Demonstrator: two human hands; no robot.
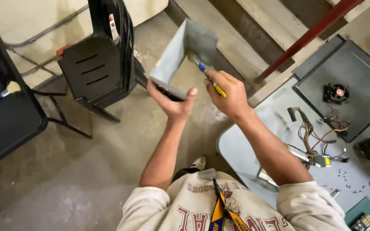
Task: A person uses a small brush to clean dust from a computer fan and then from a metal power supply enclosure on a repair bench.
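Bent grey metal cover (180, 55) sits raised over the concrete floor (65, 179), its lower edge clamped in the left hand (172, 100) to steady it, while the right hand (228, 92) grips a blue-and-yellow screwdriver (208, 77), tip against its inner face.

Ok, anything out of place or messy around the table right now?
Yes: small screws lie scattered loose on the grey table, beside a tangled wire bundle and a detached fan on the dark panel.
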